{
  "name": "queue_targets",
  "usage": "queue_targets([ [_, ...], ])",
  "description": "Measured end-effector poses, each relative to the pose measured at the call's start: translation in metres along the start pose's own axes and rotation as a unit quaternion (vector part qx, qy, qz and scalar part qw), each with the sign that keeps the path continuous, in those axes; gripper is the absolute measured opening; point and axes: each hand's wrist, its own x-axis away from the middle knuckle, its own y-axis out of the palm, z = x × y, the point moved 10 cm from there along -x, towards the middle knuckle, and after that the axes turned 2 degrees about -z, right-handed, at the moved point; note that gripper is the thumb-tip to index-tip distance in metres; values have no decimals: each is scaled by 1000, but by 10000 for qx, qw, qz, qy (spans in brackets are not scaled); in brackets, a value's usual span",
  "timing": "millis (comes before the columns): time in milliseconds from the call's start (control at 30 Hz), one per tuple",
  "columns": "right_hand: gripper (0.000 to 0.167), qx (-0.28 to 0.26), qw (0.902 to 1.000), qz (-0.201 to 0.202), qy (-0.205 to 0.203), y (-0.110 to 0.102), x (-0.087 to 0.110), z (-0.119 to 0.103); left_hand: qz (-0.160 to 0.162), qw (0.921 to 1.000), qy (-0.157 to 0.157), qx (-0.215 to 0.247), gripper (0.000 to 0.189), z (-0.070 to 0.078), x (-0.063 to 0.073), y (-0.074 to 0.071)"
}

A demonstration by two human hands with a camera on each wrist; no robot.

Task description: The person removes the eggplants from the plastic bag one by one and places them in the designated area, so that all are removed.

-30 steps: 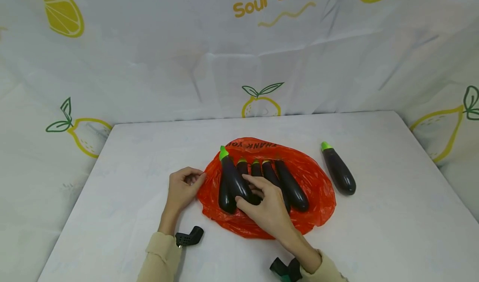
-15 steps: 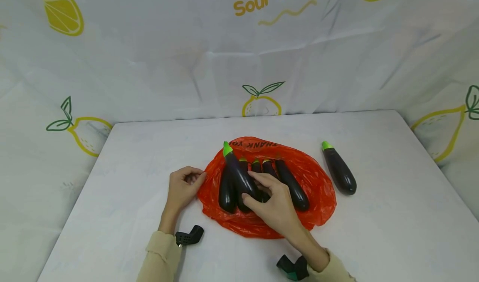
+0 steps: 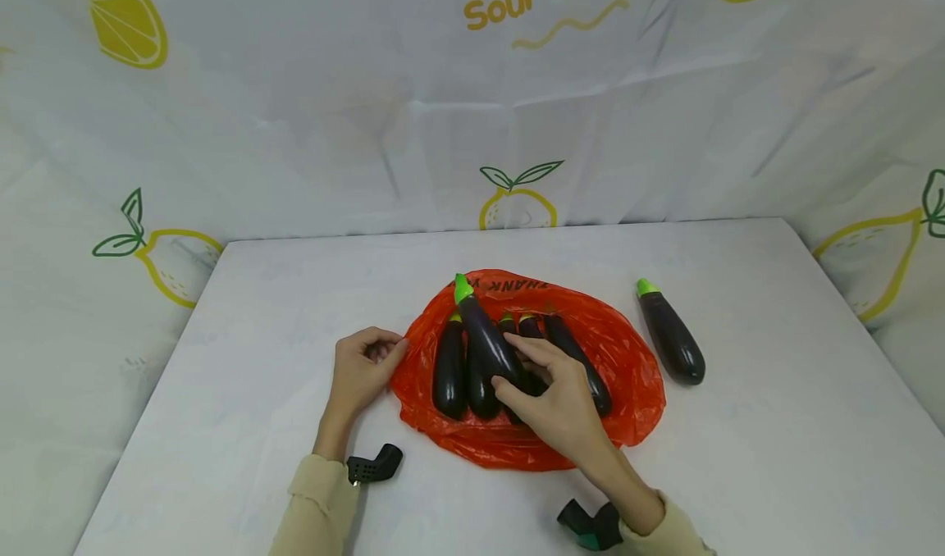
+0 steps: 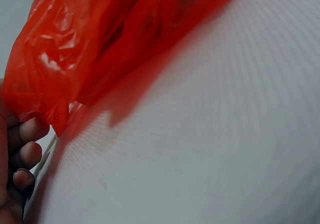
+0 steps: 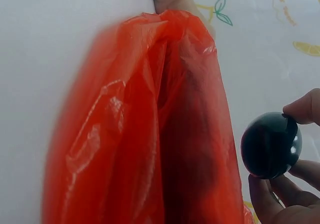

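Note:
My right hand (image 3: 554,396) pinches the thick lower end of a dark purple eggplant (image 3: 483,339) with a bright green cap. In the right wrist view the round end of that eggplant (image 5: 271,145) sits between thumb and fingers. It is held over several other eggplants (image 3: 449,375) lying side by side within a red plastic bag (image 3: 638,396); my hand partly hides them. At the bag's left edge, my left hand (image 3: 360,371) pinches the plastic. The left wrist view has the gathered bag corner (image 4: 50,84) against curled fingers (image 4: 27,154).
One more eggplant (image 3: 672,339) lies on the white table (image 3: 775,425), to the right of the bag. Behind the table hangs a white cloth (image 3: 317,146) printed with lemons. Each wrist carries a small black device (image 3: 375,464).
My right hand has carried the held eggplant a little to the right across the others, uncovering those at the left. The left hand and the bag have stayed about where they were.

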Motion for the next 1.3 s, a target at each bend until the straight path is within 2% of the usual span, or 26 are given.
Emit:
queue_targets([
  [333,53,120,9999,78,-25,-11,0,2,36,10000,34,11,7,1,0,-1],
  [867,53,53,10000,54,-37,-18,1,4,1,9997,-136,-194,4,1,0,-1],
  [1300,52,170,9991,371,-134,-41,0,2,21,9997,-94,-218,5,4,-1,-1],
])
